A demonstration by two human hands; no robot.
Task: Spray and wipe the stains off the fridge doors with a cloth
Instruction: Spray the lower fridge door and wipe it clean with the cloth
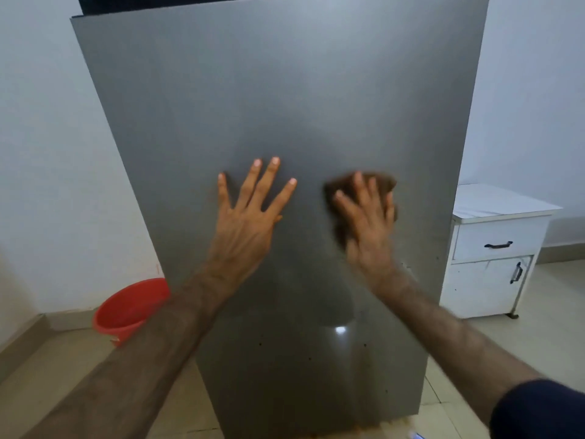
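A tall grey fridge door [269, 99] fills the middle of the head view. My left hand [250, 213] lies flat against it with fingers spread and straight. To its right, my right hand [367, 217] presses a brown cloth [340, 204] against the door; the hand and cloth are motion-blurred. Most of the cloth is hidden under the palm. Small dark specks dot the lower door [310, 359]. No spray bottle is in view.
A red bucket [126, 308] stands on the tiled floor at the fridge's left, close to the white wall. A white cabinet [493, 248] with a drawer and door stands to the right. Beige floor tiles [443, 407] show below.
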